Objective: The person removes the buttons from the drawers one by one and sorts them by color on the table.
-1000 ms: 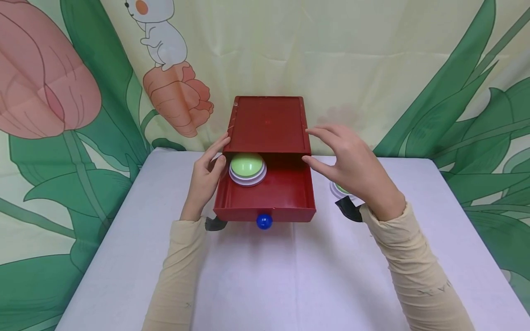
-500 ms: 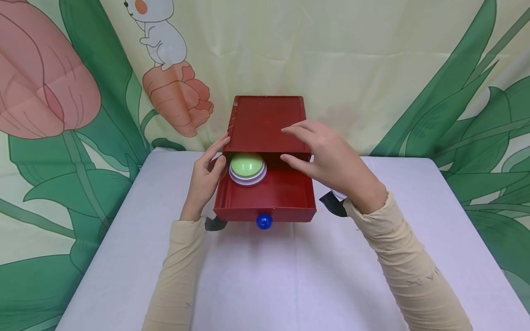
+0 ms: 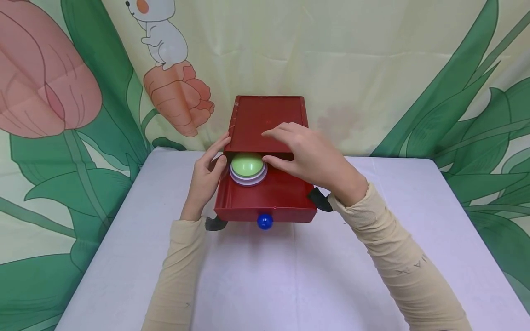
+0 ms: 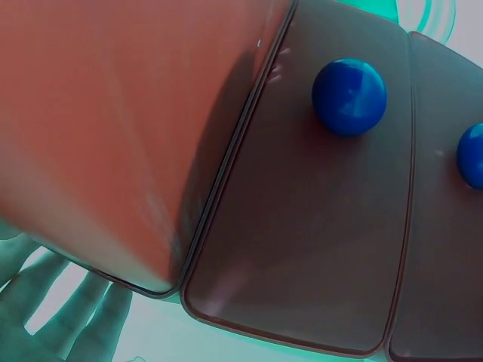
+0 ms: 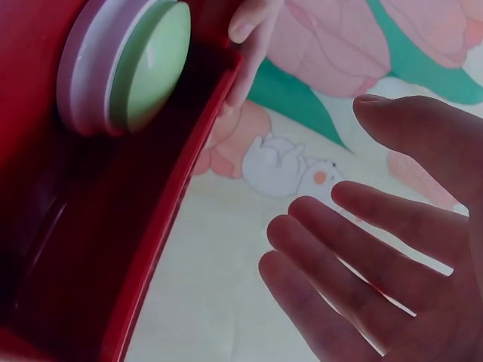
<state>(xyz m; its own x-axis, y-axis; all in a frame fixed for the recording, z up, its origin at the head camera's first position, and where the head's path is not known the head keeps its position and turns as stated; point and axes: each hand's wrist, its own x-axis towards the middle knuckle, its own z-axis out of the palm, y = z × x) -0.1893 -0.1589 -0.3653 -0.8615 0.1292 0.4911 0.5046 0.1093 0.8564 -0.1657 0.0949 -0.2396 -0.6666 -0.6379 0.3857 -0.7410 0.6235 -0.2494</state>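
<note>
A red drawer cabinet [image 3: 269, 119] stands on the table, its top drawer [image 3: 285, 197] pulled out with a blue knob [image 3: 265, 221] on the front. A push button with a green dome [image 3: 247, 165] on a white round base sits in the drawer's back left corner. My left hand [image 3: 203, 179] rests flat along the cabinet's left side, fingers straight. Over the drawer opening hovers my right hand [image 3: 316, 158], thumb and fingers spread apart, thumb tip close to the dome in the head view. In the right wrist view my right hand [image 5: 392, 249] holds nothing.
Lower drawers [image 4: 302, 219] with blue knobs [image 4: 349, 97] appear in the left wrist view. A pale round thing [image 4: 430, 16] shows at its top right corner. White cloth covers the table [image 3: 256, 280]; a printed curtain [image 3: 372, 69] hangs behind.
My right hand has moved left from the drawer's right edge to over its middle, near the green button. My right arm now covers the second button on the table. The left hand has stayed put.
</note>
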